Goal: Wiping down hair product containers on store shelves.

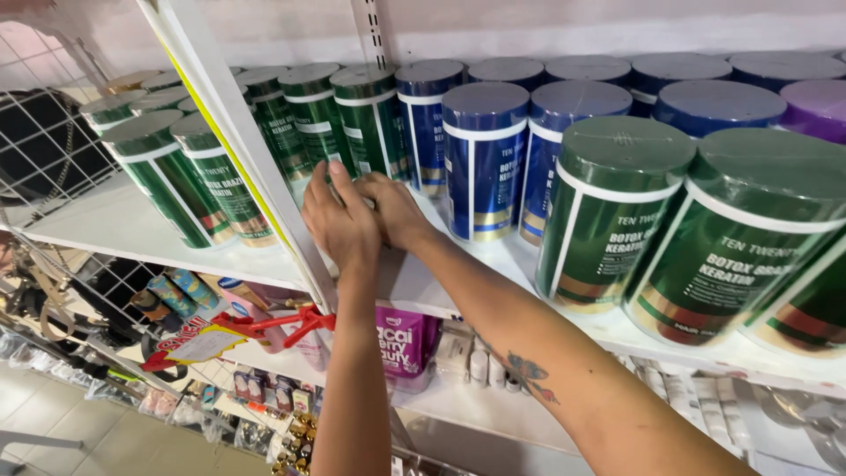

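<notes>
My hands rest on a white shelf [123,225] among glossy green jars [608,207] and blue jars [483,163] with white bands.

The left hand [339,220] covers the fingers of the right hand [392,207], so whatever they grip stays hidden. Right of them, 1 green jar [797,256] is cut off by the frame edge. Below, the small bottles [489,368] are too blurred to identify.
</notes>
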